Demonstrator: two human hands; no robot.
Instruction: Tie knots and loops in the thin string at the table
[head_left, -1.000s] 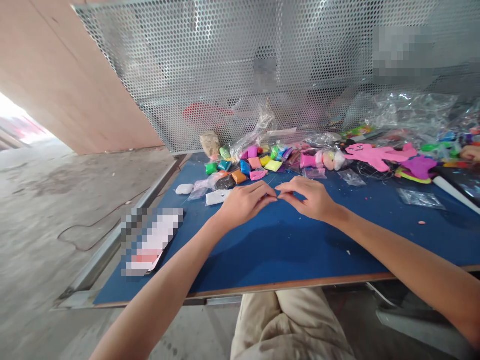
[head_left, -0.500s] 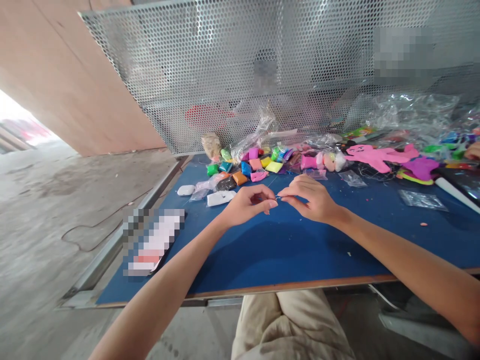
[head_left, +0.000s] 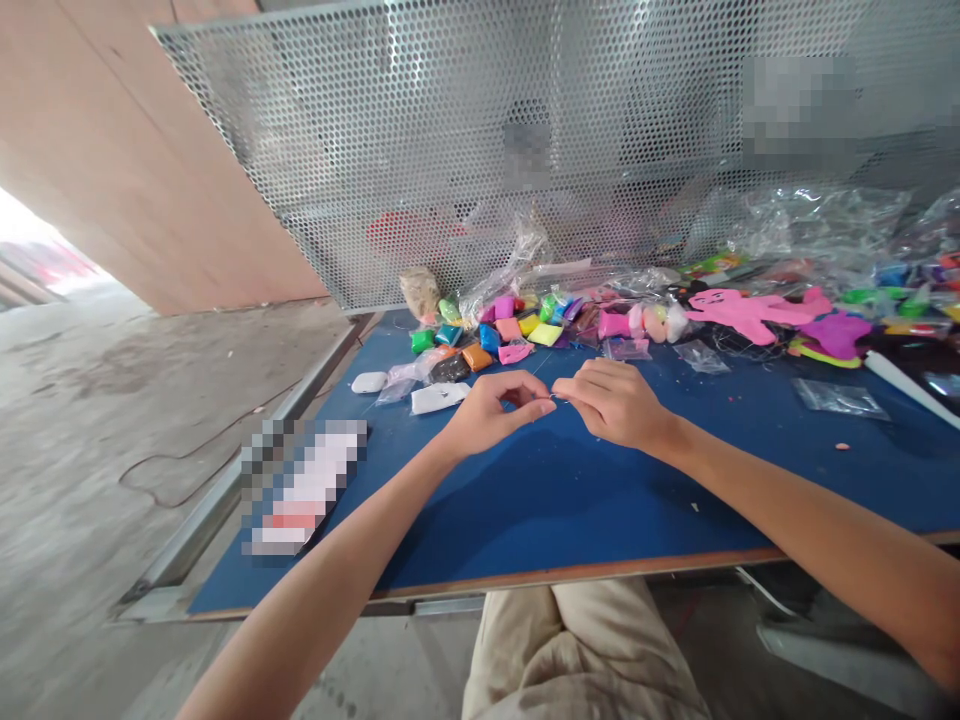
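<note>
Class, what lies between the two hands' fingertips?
In the head view, a tiny pale piece, too small to identify, shows between the left hand and right hand.

Blue-topped bench (head_left: 517, 530), bearing small multicoloured packets (head_left: 507, 330) and a flat pink figure (head_left: 735, 314) towards its far side; a pixelated flat object (head_left: 315, 485) and rounded white case (head_left: 369, 382), left; a clear packet (head_left: 840, 398), right.

Left hand (head_left: 495, 412) and right hand (head_left: 619, 402): nearly touching above a blue surface (head_left: 525, 530); they pinch what may be a thin strand (head_left: 553, 397), too small to identify. Beyond: coloured packets (head_left: 508, 329), a pink figure (head_left: 742, 314), a white case (head_left: 369, 382). Backdrop: perforated metal panel (head_left: 450, 120).
</note>
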